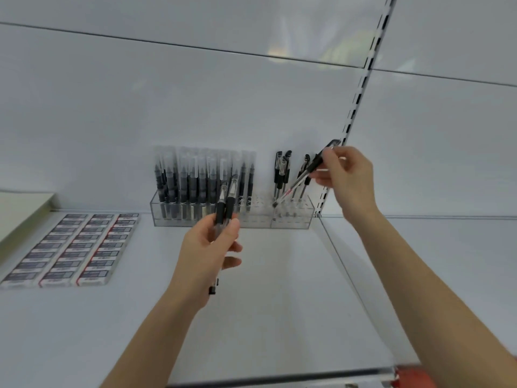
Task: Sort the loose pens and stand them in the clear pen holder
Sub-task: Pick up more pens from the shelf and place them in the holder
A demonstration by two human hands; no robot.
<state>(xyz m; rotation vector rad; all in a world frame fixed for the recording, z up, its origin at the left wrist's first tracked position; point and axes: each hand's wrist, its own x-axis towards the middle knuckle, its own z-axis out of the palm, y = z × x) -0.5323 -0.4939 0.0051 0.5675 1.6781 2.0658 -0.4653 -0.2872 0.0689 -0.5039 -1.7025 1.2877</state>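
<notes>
Clear pen holder [291, 219], frame centre: right half mostly free. Right grip [347, 175] pinches slanted pen [299, 182]; left grip [207, 247] clasps two pens [226, 208].

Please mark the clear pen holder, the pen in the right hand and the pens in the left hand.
clear pen holder [291, 222]: head view, bare front wall, right part.
pen in the right hand [312, 165]: head view, dark section below the fingers.
pens in the left hand [221, 212]: head view, black grip of one pen.
</notes>
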